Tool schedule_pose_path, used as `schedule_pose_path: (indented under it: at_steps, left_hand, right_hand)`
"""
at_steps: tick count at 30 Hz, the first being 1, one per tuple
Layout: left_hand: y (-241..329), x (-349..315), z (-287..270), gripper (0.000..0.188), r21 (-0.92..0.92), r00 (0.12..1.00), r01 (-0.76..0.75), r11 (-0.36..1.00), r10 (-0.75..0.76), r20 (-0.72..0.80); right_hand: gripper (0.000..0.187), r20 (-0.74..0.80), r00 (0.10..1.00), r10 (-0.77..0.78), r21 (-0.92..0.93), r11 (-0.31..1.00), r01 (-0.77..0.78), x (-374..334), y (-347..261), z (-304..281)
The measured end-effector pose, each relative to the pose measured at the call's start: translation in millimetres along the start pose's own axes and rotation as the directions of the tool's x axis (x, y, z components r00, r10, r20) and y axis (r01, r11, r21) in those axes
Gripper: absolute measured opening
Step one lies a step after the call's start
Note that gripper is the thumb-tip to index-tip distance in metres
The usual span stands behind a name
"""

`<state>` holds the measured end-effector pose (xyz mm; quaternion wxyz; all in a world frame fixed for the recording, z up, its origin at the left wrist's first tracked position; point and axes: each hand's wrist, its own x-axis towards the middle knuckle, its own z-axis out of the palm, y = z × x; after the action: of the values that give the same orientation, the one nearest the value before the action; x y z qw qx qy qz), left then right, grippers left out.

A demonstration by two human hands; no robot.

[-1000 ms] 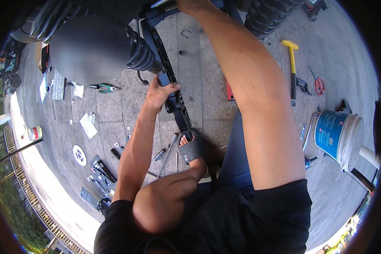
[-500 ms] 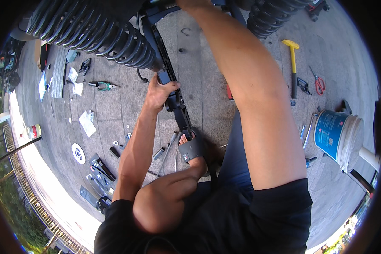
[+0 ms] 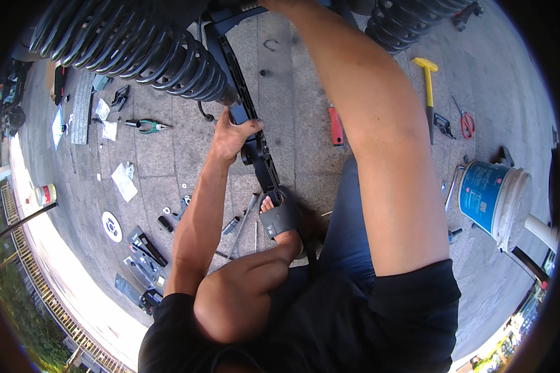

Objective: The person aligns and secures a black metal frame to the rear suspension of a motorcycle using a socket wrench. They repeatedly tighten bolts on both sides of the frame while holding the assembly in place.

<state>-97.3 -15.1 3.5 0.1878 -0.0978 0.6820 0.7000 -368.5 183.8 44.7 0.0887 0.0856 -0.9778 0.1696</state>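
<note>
Gripping a long black frame [image 3: 235, 78], the left hand [image 3: 230, 137] is closed around its bar, thumb laid across the top. The right hand [image 3: 281, 4] is up at the top edge by the frame's far end, mostly cut off; from here I can't tell what its fingers are doing. The frame slants down between the arms, its low end beside the toes of a sandalled foot [image 3: 282, 219]; whether they touch, I can't make out. A big black coil spring [image 3: 130, 53] comes in from the upper left, its narrow end right at the bar. Farther out on the paving lie green-handled pliers [image 3: 150, 126] and a white disc [image 3: 111, 227] to the left, and a red-handled tool [image 3: 336, 127], a yellow hammer [image 3: 429, 84] and red scissors [image 3: 468, 126] to the right, with a blue-and-white bucket [image 3: 482, 194] near the right edge.
</note>
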Motion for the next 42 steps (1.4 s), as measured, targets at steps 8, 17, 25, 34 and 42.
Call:
schedule_pose_path:
  at_steps: [8,17,25,34,42]
  left_hand:
    - [4,-3,3,0.056,0.003,0.999,0.032,0.999,-0.032,-0.031]
    - [1,-1,1,0.062,-0.026,1.0,0.024,0.999,-0.024,-0.01]
    - [-3,3,-4,0.063,-0.004,0.999,0.02,1.0,-0.02,0.04]
    - [-3,3,-5,0.07,0.014,0.998,0.047,0.999,-0.048,0.042]
    - [-4,4,-5,0.074,0.023,0.999,0.043,0.999,-0.044,0.03]
  right_hand:
    - [0.026,-0.038,0.999,0.01,-0.081,0.997,-0.013,-2,-5,-4]
    - [0.027,-0.109,0.994,-0.003,0.0,1.0,0.003,-10,-9,-17]
    - [0.029,-0.056,0.993,0.108,-0.095,0.989,-0.113,-1,-11,-3]
    - [0.027,-0.005,0.993,0.114,-0.174,0.978,-0.113,-3,-14,-9]
    - [0.032,0.116,0.982,0.15,-0.066,0.987,-0.144,-10,-13,-25]
